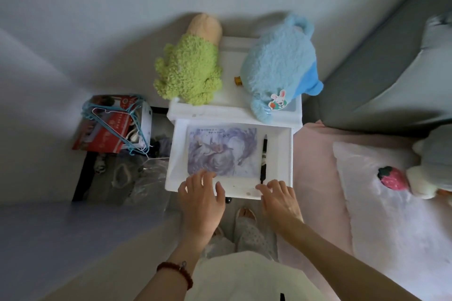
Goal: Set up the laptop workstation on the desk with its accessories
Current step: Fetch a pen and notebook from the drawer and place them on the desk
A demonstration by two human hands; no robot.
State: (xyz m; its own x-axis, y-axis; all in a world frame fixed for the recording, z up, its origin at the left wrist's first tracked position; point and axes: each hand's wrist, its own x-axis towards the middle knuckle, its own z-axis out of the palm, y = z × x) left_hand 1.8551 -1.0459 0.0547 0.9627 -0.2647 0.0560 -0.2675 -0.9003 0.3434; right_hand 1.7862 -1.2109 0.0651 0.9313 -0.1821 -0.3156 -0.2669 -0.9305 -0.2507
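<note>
As we leaned over the open drawer [286,154], our left hand [201,199] was spread, fingertips on the near edge of the illustrated mat [222,151], and our right hand [278,199] hung spread and empty by the front rim. The mat lay flat inside, thin and floppy by the look; we'd peel it from a corner. Beside it sat a light black pen [264,157]. Beyond, two plush toys [278,66] topped the cabinet. No laptop showed.
</note>
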